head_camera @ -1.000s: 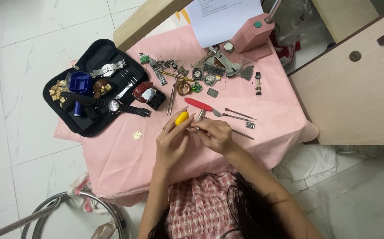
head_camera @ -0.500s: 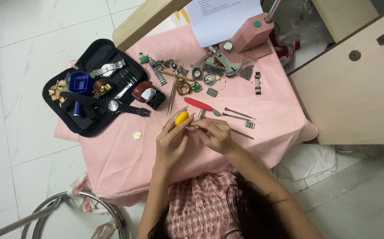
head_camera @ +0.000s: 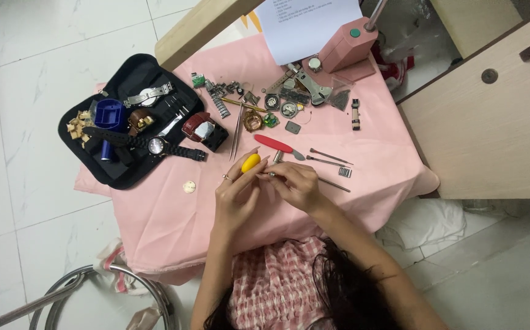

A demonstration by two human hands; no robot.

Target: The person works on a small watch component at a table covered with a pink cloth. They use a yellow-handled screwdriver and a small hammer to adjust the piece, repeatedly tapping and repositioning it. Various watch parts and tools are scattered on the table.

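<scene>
Here, the left hand [head_camera: 237,195] closes its fingers around a small tool with a rounded yellow handle [head_camera: 251,162], held just above the pink cloth-covered table [head_camera: 167,214]. The right hand [head_camera: 295,183] pinches together at the tool's thin metal tip, fingertips meeting the left hand's. A red-handled flat knife [head_camera: 275,144] lies just beyond; an open black tool pouch [head_camera: 124,177] sits well to the left.

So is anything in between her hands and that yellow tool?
No. The left hand already grips the yellow tool, and the right hand pinches its metal tip, so nothing sits between them. The red tool lies just beyond, apart.
</scene>
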